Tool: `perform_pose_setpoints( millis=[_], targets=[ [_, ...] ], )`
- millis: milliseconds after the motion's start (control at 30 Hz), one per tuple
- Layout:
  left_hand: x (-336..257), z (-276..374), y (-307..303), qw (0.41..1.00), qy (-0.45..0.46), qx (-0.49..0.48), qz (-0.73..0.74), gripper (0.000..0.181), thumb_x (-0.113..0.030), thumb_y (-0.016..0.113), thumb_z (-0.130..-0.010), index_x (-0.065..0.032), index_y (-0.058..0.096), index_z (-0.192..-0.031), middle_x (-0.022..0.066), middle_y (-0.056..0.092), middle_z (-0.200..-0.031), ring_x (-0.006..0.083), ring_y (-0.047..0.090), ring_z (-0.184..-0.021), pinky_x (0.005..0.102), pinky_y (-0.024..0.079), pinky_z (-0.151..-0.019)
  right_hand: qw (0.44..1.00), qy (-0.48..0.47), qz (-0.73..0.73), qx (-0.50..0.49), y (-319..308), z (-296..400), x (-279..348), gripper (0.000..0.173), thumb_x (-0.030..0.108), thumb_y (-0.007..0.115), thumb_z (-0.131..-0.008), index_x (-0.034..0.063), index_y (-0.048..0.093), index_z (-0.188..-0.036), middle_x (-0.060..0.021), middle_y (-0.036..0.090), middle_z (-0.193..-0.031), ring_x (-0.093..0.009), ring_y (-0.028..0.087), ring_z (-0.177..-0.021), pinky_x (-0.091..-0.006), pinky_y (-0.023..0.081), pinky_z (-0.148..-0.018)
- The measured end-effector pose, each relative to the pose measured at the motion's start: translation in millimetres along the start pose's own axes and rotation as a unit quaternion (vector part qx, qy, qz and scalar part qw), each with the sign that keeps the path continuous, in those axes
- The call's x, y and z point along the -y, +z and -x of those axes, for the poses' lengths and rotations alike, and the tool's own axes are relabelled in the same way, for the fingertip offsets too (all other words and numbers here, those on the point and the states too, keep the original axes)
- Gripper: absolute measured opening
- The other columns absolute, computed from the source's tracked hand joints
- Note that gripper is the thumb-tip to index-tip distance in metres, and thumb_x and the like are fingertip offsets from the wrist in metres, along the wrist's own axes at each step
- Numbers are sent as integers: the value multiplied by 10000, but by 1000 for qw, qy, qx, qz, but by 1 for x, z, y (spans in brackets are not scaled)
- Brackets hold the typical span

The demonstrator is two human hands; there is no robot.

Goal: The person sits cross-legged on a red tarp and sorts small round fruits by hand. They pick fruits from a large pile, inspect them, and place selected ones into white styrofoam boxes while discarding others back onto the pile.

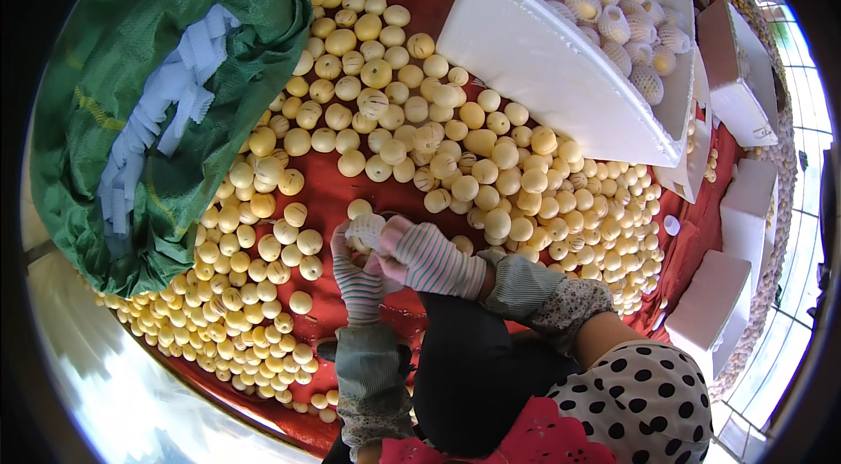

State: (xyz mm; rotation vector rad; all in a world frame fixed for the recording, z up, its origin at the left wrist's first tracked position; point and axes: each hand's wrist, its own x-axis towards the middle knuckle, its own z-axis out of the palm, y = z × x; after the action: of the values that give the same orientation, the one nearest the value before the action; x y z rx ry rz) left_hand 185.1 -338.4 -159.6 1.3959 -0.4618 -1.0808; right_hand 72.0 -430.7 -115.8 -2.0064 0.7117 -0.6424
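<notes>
My left hand [355,277], in a striped fingerless glove, holds a white foam fruit net [366,229] with a pale yellow pepino melon partly inside it. On the same net, my right hand [427,259], in a matching glove, grips the near right side with bent fingers. The fingers hide much of the held fruit. Just beyond the net lies a bare pepino melon [359,208]. Many loose pepino melons [394,112], some with dark purple streaks, are heaped around both hands on a red cloth [328,185].
On the left, a green woven sack [79,155] bears a bundle of flat white foam nets [158,102]. A white foam box [525,56] at upper right holds several netted fruits [614,23]. More foam boxes [713,296] line the right edge. A shiny metallic surface [125,392] borders the lower left.
</notes>
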Motion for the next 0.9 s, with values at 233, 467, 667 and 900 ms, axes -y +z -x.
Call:
perform_pose_setpoints(
  millis=[233,467,667,900],
  targets=[
    [-9,3,17,907,-164,25,387,615,-452,563,-873,-71,374,-1317,128,469,-1285,276,480,-1173,420,398,-1003,998,33,-29,34,-7,-2,-12,191,173,662,-690,53,521,-740,-116,555,-811,-333,581,-649,-411,479,-550],
    [-21,-1,22,972,-67,-55,217,556,-369,531,-890,-55,366,-1317,139,517,-1205,299,527,-1084,426,451,-941,977,184,-112,14,1,0,-12,589,360,708,-716,50,472,-1156,-192,526,-1062,-355,581,-928,-390,496,-774],
    [-60,-12,76,968,-98,17,231,750,-634,330,-905,-36,367,-1357,148,444,-1322,280,432,-1211,407,294,-1063,874,294,-371,-114,-28,-17,-16,866,249,757,-696,15,287,-1385,-174,500,-1203,-238,556,-1028,-315,483,-847],
    [-69,-19,79,981,-6,-11,194,621,-493,431,-936,-14,410,-1331,142,452,-1351,261,400,-1281,395,278,-1071,957,-17,90,-274,-221,-39,13,730,19,683,-735,45,351,-1384,-134,525,-1248,-243,581,-1058,-333,523,-834]
  ],
)
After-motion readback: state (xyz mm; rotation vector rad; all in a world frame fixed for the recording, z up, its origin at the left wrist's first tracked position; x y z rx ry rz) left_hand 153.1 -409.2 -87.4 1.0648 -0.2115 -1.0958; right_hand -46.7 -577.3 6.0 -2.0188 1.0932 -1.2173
